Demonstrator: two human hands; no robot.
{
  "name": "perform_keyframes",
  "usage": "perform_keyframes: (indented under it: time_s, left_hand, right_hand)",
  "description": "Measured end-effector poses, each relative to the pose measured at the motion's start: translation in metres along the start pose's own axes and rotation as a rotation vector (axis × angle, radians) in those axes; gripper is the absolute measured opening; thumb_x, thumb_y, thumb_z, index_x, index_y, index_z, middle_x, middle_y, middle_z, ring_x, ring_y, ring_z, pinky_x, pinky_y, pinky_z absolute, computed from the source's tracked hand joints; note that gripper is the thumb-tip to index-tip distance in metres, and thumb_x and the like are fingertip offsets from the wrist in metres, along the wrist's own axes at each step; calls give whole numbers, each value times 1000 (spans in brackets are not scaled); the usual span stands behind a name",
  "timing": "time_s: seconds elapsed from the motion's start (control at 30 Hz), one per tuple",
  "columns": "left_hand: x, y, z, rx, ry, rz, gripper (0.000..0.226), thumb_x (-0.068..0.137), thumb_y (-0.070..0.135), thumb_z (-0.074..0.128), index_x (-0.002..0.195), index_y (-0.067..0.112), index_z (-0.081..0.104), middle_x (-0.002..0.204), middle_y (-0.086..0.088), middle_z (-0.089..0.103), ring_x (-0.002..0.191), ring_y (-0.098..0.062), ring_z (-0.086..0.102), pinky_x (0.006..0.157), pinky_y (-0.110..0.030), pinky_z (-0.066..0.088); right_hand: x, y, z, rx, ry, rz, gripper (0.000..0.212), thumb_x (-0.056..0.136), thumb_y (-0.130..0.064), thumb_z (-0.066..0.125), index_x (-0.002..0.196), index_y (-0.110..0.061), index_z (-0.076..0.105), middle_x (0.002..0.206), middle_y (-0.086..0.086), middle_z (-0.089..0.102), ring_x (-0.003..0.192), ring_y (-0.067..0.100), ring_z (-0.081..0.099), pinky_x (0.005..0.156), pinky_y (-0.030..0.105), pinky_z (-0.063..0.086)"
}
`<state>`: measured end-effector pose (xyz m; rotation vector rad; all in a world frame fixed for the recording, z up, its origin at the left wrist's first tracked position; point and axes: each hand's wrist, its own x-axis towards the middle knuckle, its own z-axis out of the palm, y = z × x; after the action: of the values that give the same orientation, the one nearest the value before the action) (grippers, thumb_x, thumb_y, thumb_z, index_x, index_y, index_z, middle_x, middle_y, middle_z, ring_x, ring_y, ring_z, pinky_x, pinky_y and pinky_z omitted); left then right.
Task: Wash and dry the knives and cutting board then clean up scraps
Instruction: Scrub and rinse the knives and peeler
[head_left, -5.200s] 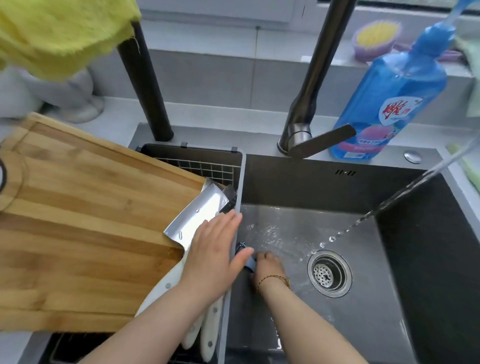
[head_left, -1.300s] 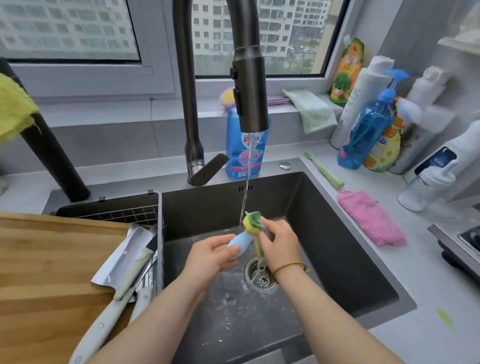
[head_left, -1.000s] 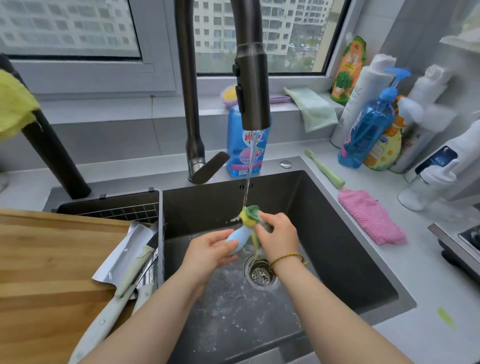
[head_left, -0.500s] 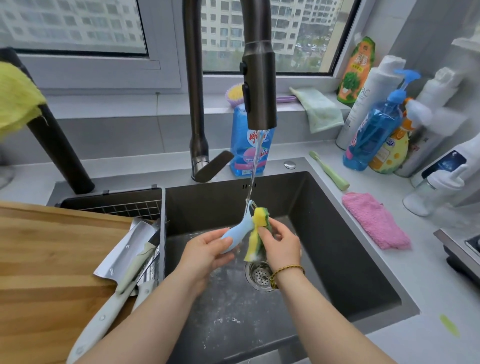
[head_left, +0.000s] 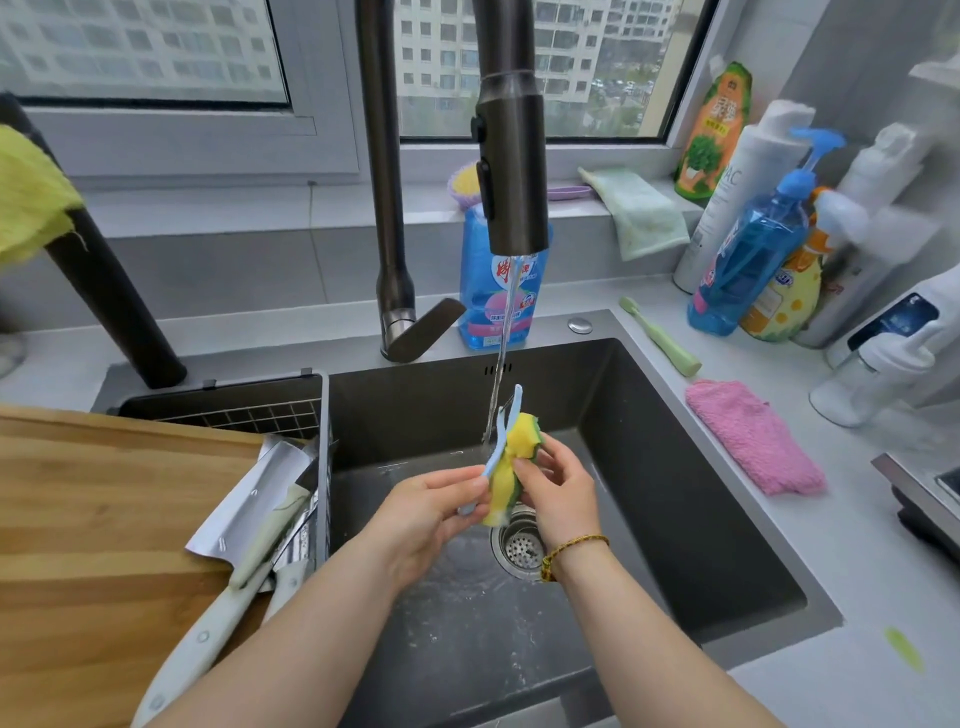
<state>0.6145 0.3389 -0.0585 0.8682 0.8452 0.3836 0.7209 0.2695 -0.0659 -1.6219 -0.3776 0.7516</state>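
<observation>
One wide-angle camera, worn on the person's head, looked forward and down from standing height over the sink (head_left: 649, 415), near enough that the basin filled the middle of the frame. It faced the window (head_left: 156, 52) behind the faucet (head_left: 511, 171); the cutting board (head_left: 104, 519) sat at lower left, and the surface (head_left: 857, 597) bent away at right

**Bare Arms and a Gold Bracelet**

The left hand (head_left: 426, 512) and right hand (head_left: 558, 499) are bare, and so are both forearms (head_left: 291, 639). A thin gold-coloured bracelet (head_left: 571, 545) of tiny beads circles the right wrist, behind the fingers and palm.
</observation>
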Motion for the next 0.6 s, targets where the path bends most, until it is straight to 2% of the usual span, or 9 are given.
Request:
perform_keyframes:
  time_s: [0.07, 0.1, 0.13, 0.2, 0.27, 0.33, 0.47, 0.6]
  left_hand:
    - [4, 0, -2, 28, 64, 21, 15, 83, -8, 57, 92, 2, 65, 67, -2, 70, 63, -12, 67, 60, -16, 55]
    - [6, 1, -5, 46, 118, 29, 18, 81, -9, 59, 96, -1, 64, 69, -4, 69, 65, -14, 65, 63, -17, 54]
    - [9, 1, -8, 80, 172, 39, 22, 79, -10, 61, 99, -3, 64, 73, -5, 66, 68, -16, 63, 66, -19, 53]
    - [13, 1, -14, 172, 242, 72, 27, 77, -9, 65, 101, 0, 64, 79, -5, 63, 70, -15, 60, 68, -18, 51]
    - [12, 3, -16, 242, 255, 117, 31, 76, -9, 66, 105, 3, 63, 83, -4, 61, 72, -14, 60, 65, -17, 52]
    - [10, 3, -13, 290, 237, 160, 35, 77, -8, 65, 109, 5, 62, 89, -5, 61, 74, -12, 60, 59, -15, 54]
    - [10, 3, -12, 242, 201, 182, 46, 83, -5, 59, 127, 7, 52, 104, -8, 61, 85, -15, 62, 59, -13, 54]
    - [11, 0, -13, 171, 199, 149, 32, 92, -2, 47, 123, 0, 54, 90, -4, 63, 77, -12, 63, 58, -11, 53]
  right_hand:
    - [0, -1, -1, -13, 4, -31, 34, 86, -5, 59, 119, -12, 56, 96, -2, 60, 89, 8, 58, 75, 14, 52]
    - [0, -1, -2, -29, 20, -55, 31, 86, -7, 60, 116, -14, 57, 93, -4, 59, 84, 3, 56, 67, 6, 48]
    - [0, 2, -2, -56, 39, -88, 28, 85, -11, 61, 113, -17, 58, 95, -3, 60, 83, 3, 56, 65, 4, 46]
    - [-2, 6, -2, -162, 36, -158, 25, 84, -17, 64, 107, -24, 59, 105, -1, 59, 89, 4, 55, 71, 5, 42]
    - [-4, 8, 2, -272, -29, -201, 27, 84, -19, 65, 110, -23, 60, 103, -6, 55, 88, -2, 52, 72, 3, 41]
    - [-4, 9, 8, -362, -61, -239, 31, 83, -16, 64, 114, -18, 60, 98, -9, 52, 88, 1, 52, 76, 5, 41]
    - [-5, 9, 15, -482, -39, -271, 33, 82, -10, 63, 115, -14, 62, 100, -5, 52, 101, 14, 54, 94, 27, 44]
    - [-6, 10, 16, -706, 17, -283, 36, 86, -20, 57, 122, -24, 58, 114, -3, 56, 111, 18, 50, 95, 29, 41]
